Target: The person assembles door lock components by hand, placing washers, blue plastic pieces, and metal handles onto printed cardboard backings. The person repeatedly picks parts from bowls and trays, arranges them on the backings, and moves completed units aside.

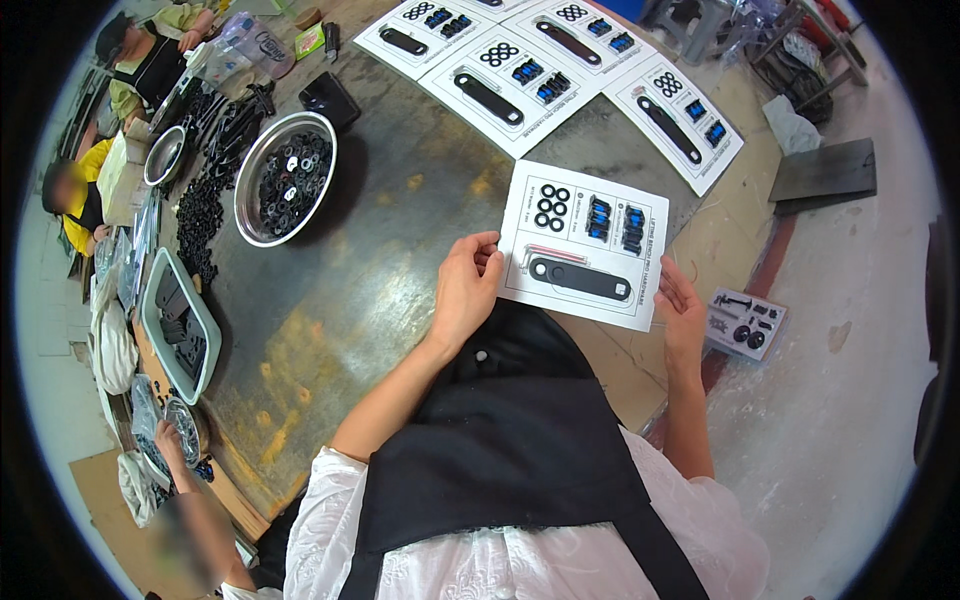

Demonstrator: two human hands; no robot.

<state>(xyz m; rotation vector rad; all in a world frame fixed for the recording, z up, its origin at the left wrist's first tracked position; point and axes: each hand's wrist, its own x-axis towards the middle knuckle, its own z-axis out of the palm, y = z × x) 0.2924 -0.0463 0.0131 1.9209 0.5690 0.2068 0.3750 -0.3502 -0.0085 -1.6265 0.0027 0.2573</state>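
Note:
A white hardware card [522,225] is between my two hands at the table's near right edge. My left hand [468,285] has its fingers curled at the card's left edge. At the opposite edge, my right hand [681,305] holds it with fairly straight fingers, the thumb mostly hidden. Under clear film the card carries black rings [552,208], blue-and-black bolt-like parts [632,229], a long black bar [580,278] and a thin bent rod [556,253] beside it. Similar loaded cards [497,92] lie beyond, another card [673,125] to their right.
A metal bowl [242,225] of black washers stands left on the table [330,330], near a dark box-like object [330,100] and piled black parts [200,215]. A pale green tray [215,352] holds black pieces. Co-workers [90,195] sit left. A packed parts tray [745,325] is at right.

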